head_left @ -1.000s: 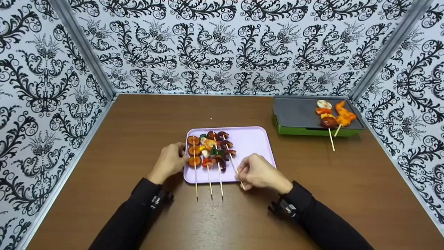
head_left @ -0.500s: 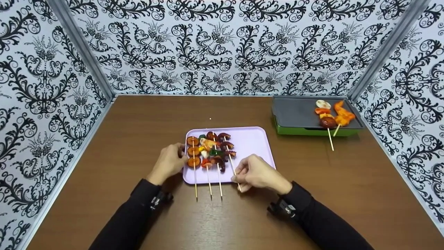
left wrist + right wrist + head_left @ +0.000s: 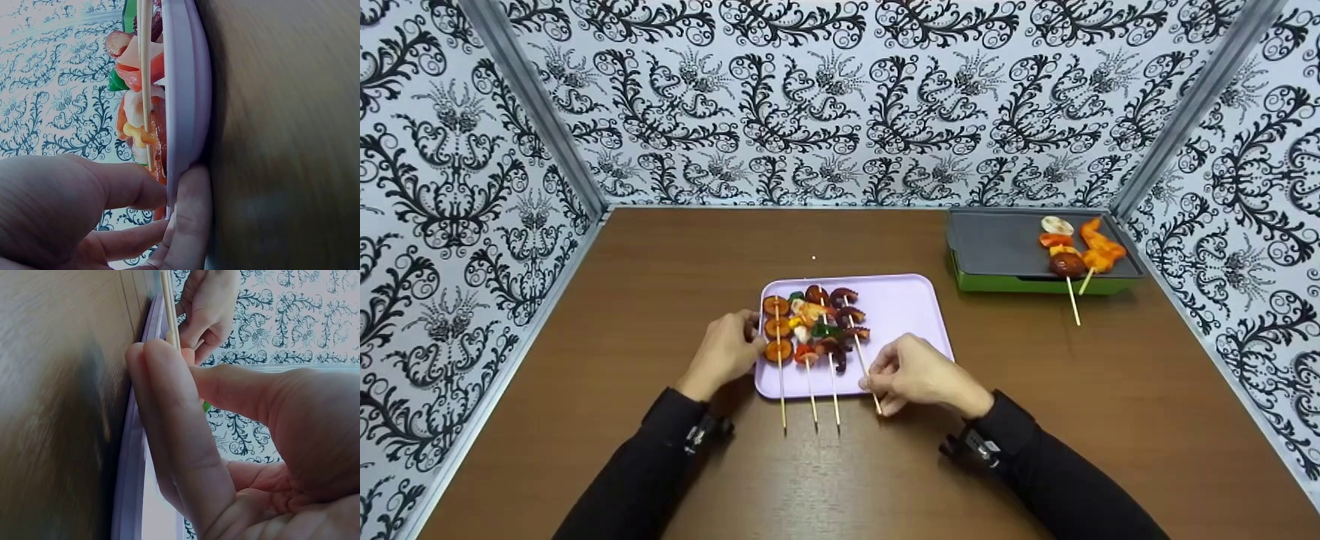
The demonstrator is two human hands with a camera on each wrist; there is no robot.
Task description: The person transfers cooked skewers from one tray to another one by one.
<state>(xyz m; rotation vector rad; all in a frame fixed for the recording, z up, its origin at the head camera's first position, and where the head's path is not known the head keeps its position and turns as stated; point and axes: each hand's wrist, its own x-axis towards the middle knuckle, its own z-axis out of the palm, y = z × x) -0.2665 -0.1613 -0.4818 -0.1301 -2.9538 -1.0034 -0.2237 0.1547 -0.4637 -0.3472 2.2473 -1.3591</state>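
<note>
Pinching left hand: The left hand [image 3: 725, 349] grips the left rim of the pink tray [image 3: 911, 304], thumb on top and fingers underneath, as the left wrist view shows.
Pinching right hand: The right hand [image 3: 919, 375] holds the lower stick of the tentacle skewer [image 3: 852, 315] between thumb and fingers, at the tray's near edge.
Tray: It lies on the brown table [image 3: 675, 262] between the hands, with four skewers side by side on its left and middle parts; its right part is bare.
Skewers, left to right: The round-slice skewer [image 3: 778, 328] carries three orange-brown discs; next comes a mixed skewer [image 3: 805, 352] with red, yellow and white pieces, then a darker skewer [image 3: 829, 330] with brown and green ones, close against the tentacle skewer. All four sticks reach past the near rim.
Griddle: The grey-topped green griddle [image 3: 997, 244] stands at the far right, well apart from the tray. On it rest a vegetable skewer [image 3: 1066, 264] and an orange wing-shaped skewer [image 3: 1099, 251], their sticks jutting over the front edge.
Sleeves: Both are black.
</note>
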